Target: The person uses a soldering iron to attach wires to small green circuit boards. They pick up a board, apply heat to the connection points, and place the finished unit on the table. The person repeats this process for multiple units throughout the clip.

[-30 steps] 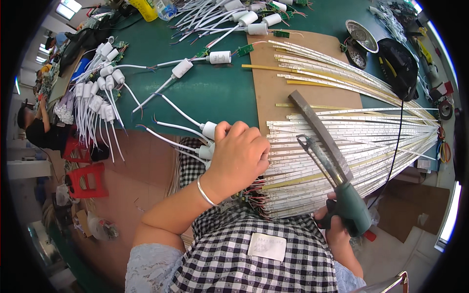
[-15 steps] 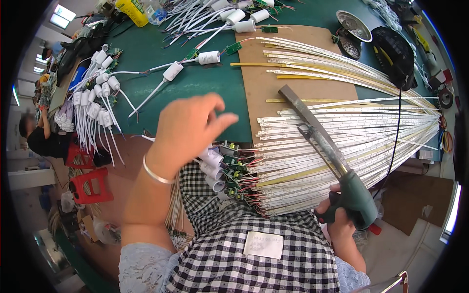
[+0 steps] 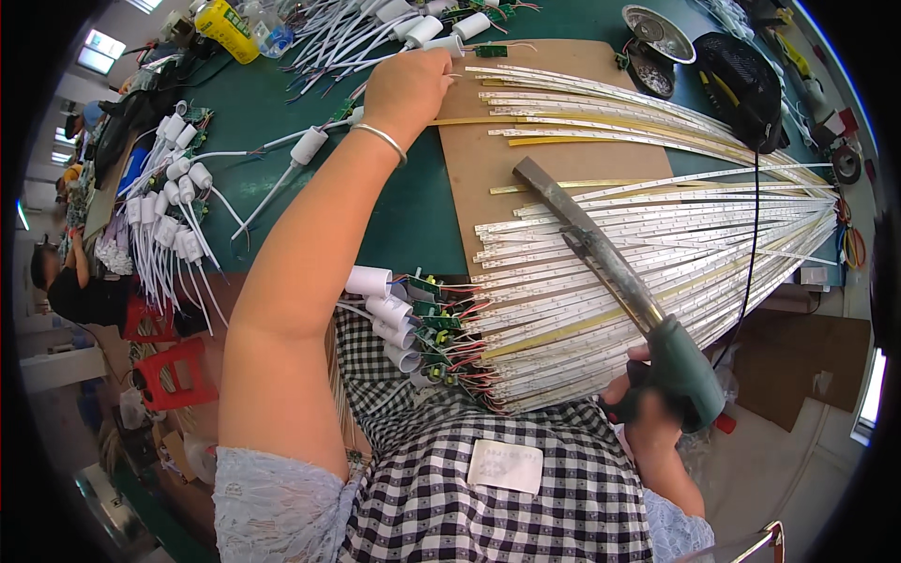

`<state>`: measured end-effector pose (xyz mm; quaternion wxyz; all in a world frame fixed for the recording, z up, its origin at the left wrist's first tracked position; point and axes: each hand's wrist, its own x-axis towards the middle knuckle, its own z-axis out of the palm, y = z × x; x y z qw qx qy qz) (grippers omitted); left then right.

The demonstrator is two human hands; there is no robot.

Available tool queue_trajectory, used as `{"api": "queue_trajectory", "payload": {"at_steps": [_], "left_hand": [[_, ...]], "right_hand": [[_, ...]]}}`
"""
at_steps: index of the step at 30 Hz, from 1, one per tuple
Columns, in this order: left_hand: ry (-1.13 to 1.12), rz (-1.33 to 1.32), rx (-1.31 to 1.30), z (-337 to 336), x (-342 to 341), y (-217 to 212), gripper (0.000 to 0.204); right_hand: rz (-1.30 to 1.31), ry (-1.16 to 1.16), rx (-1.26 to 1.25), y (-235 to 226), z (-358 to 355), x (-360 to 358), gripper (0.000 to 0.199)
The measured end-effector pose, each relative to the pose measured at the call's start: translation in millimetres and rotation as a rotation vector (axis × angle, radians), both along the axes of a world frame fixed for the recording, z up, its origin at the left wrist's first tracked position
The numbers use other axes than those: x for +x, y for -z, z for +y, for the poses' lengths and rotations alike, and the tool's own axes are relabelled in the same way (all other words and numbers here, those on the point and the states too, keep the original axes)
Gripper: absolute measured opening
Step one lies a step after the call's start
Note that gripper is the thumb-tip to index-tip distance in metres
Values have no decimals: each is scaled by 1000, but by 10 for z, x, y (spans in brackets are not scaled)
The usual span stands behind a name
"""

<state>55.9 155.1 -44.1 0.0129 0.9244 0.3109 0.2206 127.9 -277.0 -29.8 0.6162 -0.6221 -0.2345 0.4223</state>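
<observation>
— What lay closest to the person?

— A black-and-white checked apron (image 3: 488, 497) with a small white label. Just above it the right hand (image 3: 648, 413) was clenched around the green grip of a soldering gun (image 3: 610, 272). Its long, dull metal barrel ran up and to the left from that hand, tip pointing away from the body, lying across a fanned stack of white LED strips (image 3: 657, 253).

— And beside that hand?

— To its left, the near ends of the strips met small green circuit boards with red wires and white cylindrical caps (image 3: 385, 319). A black cord crossed the strips to its right.

— The other hand?

— The left hand (image 3: 408, 89) was stretched far out, a thin bangle on its wrist, fingers curled down on the end of a yellowish strip (image 3: 563, 122) at the edge of a brown board (image 3: 488, 169). Whether it pinched the strip, I couldn't tell.

— Beyond it?

— More white capped leads (image 3: 169, 206) lay left of that arm on the green table (image 3: 413, 216). Past the fingers sat a yellow bottle (image 3: 225, 23), and far right a metal dish (image 3: 657, 23).
</observation>
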Motion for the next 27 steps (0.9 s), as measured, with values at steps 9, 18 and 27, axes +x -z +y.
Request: {"api": "queue_trajectory", "payload": {"at_steps": [9,18,27], "left_hand": [[344,-104,-342,-1003,-693,-397,10],[162,44,-371,-1728,-999,-268,10],[113,74,-381,-1789,-1029,-241,9]], "right_hand": [[-48,-21,-12,-22,76,9,64],[-55,-156,-69,-42,89,10,62],[-174,-388,-2,-6,78,89,40]]}}
